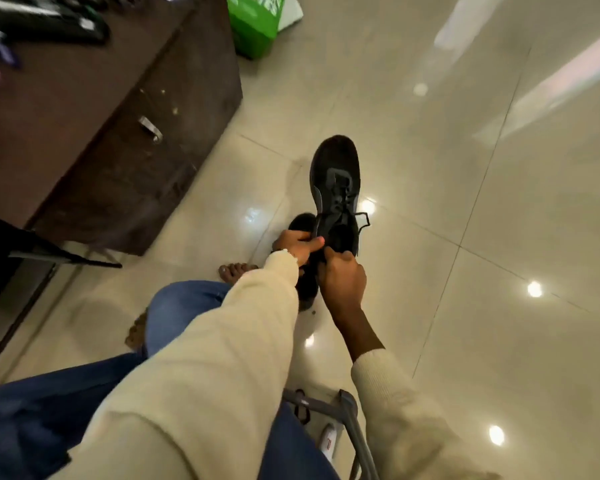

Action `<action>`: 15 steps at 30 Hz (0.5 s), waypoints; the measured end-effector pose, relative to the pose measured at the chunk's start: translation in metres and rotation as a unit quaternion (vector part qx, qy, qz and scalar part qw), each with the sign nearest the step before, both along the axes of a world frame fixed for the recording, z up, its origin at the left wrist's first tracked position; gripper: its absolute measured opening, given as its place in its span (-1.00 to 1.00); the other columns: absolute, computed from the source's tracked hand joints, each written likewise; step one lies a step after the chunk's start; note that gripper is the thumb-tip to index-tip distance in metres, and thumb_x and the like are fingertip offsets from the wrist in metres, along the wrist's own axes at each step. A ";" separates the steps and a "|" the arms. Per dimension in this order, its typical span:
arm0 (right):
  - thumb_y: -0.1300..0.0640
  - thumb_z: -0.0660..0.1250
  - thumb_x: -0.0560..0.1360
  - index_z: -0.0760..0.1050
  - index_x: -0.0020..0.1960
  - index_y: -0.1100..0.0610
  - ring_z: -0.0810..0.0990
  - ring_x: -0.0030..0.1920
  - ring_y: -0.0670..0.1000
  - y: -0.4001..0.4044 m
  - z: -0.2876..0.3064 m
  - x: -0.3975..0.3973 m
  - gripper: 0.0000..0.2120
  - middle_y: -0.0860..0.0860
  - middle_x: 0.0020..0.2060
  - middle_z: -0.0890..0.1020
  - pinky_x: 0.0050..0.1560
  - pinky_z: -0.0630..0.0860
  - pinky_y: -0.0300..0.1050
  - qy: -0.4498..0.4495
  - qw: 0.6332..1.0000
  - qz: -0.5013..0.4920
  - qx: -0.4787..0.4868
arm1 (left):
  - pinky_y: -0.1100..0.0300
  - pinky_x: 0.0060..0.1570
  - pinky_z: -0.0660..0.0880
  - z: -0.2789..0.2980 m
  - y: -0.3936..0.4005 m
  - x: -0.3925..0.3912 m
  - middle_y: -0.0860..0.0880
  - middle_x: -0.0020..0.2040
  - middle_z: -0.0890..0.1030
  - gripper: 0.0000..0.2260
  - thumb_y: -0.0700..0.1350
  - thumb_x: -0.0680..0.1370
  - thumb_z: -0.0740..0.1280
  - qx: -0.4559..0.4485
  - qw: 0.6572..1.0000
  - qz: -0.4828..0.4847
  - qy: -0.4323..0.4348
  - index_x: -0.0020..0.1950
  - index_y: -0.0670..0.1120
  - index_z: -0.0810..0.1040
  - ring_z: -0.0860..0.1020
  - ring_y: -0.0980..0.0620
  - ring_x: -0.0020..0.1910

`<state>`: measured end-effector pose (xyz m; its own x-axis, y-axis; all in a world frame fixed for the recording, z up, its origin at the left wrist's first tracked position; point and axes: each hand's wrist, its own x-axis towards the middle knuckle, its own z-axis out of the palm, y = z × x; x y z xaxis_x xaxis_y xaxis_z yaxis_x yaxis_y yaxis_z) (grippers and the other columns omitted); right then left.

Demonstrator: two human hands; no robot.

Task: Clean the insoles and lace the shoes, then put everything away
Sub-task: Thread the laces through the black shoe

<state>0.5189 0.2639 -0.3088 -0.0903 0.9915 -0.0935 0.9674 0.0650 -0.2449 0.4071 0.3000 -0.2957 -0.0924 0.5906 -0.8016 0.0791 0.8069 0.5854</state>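
Glossy cream floor tiles (465,202) lie beneath the black mesh sneaker (335,188), held toe-outward; left hand (297,245) grips its collar, right hand (342,275) pinches the black lace (361,220), apparently steadying the shoe for lacing.

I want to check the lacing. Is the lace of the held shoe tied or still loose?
Loose. The lace hangs out in an open loop beside the shoe, with no bow visible, while both hands grip the heel end.

place: home room | cues: glossy tiled floor (430,306); dark wooden cabinet (129,161)
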 end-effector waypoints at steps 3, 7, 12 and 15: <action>0.27 0.55 0.19 0.59 -0.25 0.18 0.47 -0.56 0.10 0.018 0.051 -0.029 -0.81 0.07 -0.54 0.50 -0.56 0.40 -0.20 0.011 0.994 0.062 0.092 | -0.06 -0.03 0.61 0.050 0.002 -0.032 -0.07 0.08 0.63 -0.57 0.00 0.46 0.47 0.055 0.996 0.071 -0.010 0.31 0.00 0.53 0.64 -0.13 -0.04; 0.26 0.60 0.15 0.61 -0.22 0.17 0.49 -0.51 0.09 0.028 0.097 -0.074 -0.75 0.04 -0.54 0.51 -0.53 0.40 -0.21 0.030 0.977 0.133 0.164 | 0.03 -0.20 0.64 0.104 -0.005 -0.081 -0.08 -0.03 0.67 -0.59 0.03 0.41 0.50 0.131 0.984 0.113 0.036 0.23 -0.04 0.59 0.68 -0.07 -0.15; 0.22 0.57 0.23 0.60 -0.16 0.18 0.51 -0.43 0.07 0.026 0.136 -0.144 -0.77 0.03 -0.48 0.55 -0.50 0.35 -0.20 0.070 0.942 0.252 0.209 | 0.04 -0.25 0.65 0.148 -0.031 -0.148 -0.13 -0.16 0.67 -0.81 -0.07 0.44 0.49 0.202 0.947 0.219 0.117 -0.01 -0.14 0.68 0.67 -0.09 -0.18; 0.20 0.58 0.20 0.60 -0.13 0.19 0.52 -0.42 0.08 0.017 0.151 -0.192 -0.71 0.04 -0.46 0.56 -0.53 0.36 -0.19 0.083 0.922 0.316 0.210 | -0.01 -0.18 0.65 0.154 -0.051 -0.195 -0.12 -0.17 0.69 -0.76 0.00 0.41 0.50 0.203 0.927 0.275 0.156 -0.02 -0.11 0.70 0.67 -0.09 -0.18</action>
